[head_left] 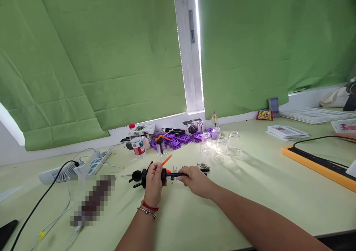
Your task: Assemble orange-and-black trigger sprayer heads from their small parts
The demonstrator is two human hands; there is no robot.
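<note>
Pale green table (250, 191) under green blinds (91, 54), strewn along its far edge with purple parts (178, 140), a water bottle (137, 142), clear glass cups (221, 145) and a small spring (203, 166). Just nearer than these, held clear of the top between both hands, a black pump tool (170, 175), long axis running left to right. Left hand (153, 182) closed around its thicker left end, right hand (196, 180) pinched shut on the thinner right end; both touching it, neither nearer.
</note>
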